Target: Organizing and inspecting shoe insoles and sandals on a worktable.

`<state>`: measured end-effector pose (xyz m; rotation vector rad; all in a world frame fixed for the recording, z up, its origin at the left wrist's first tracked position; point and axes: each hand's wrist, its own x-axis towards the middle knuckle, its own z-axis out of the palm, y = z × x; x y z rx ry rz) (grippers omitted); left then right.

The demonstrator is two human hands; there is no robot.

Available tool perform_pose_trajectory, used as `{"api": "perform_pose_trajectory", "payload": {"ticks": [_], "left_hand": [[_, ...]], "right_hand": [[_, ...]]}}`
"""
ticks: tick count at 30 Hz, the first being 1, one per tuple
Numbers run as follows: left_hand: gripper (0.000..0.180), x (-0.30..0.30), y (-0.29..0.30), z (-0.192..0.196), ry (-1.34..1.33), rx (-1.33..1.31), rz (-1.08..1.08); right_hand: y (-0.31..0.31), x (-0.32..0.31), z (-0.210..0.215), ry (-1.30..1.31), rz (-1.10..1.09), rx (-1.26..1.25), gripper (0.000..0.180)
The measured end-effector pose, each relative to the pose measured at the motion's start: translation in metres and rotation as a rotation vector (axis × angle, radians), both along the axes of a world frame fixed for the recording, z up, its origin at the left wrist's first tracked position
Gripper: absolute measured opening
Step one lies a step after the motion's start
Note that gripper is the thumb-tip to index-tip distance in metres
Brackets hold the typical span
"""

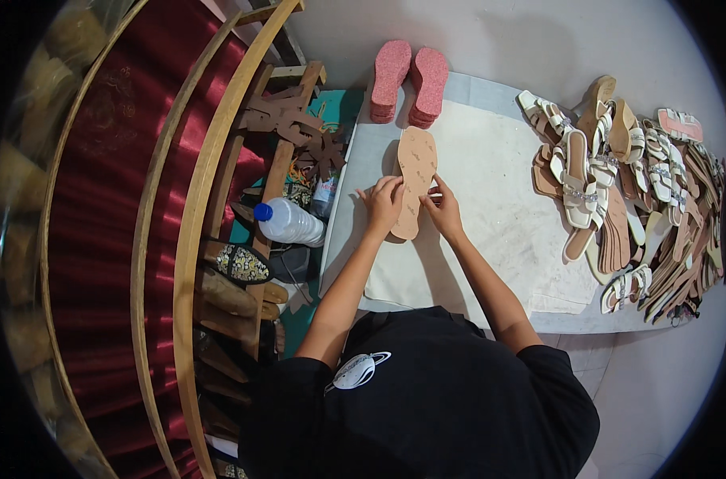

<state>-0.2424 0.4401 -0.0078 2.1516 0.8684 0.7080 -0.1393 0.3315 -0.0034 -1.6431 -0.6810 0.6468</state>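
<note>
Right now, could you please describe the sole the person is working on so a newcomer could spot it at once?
Start at the white cloth-covered table. At its middle lies one flat tan sole, pinched near its heel end by the left hand and right hand. Unlike the two pink sole stacks beyond, it is single and tan.

The tan shoe sole (415,180) is looking flat and matt, like thin leather or board, with tiny dots on it. The two stacks of pink soles (409,80) are looking spongy and rough, like foam. The desk (490,215) is wearing a pale, matt sheet with scuffed, dirty marks. The water bottle (292,222) is showing clear, shiny plastic with a blue plastic cap. The curved frame (191,231) is looking like smooth, pale wood, and the red cloth (99,199) behind it is shining like satin. The white sandals (580,172) are gleaming with sparkly straps.
</note>
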Motion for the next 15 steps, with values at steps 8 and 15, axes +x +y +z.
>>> {"api": "perform_pose_trajectory", "payload": {"ticks": [8,15], "left_hand": [[0.026,0.001,0.0,-0.019,0.239,0.197,0.006],[0.03,0.002,-0.001,-0.018,0.34,0.194,-0.049]], "right_hand": [[0.01,0.006,-0.023,-0.164,-0.025,-0.087,0.059],[0.01,0.001,-0.019,-0.252,-0.04,-0.213,0.057]]}}
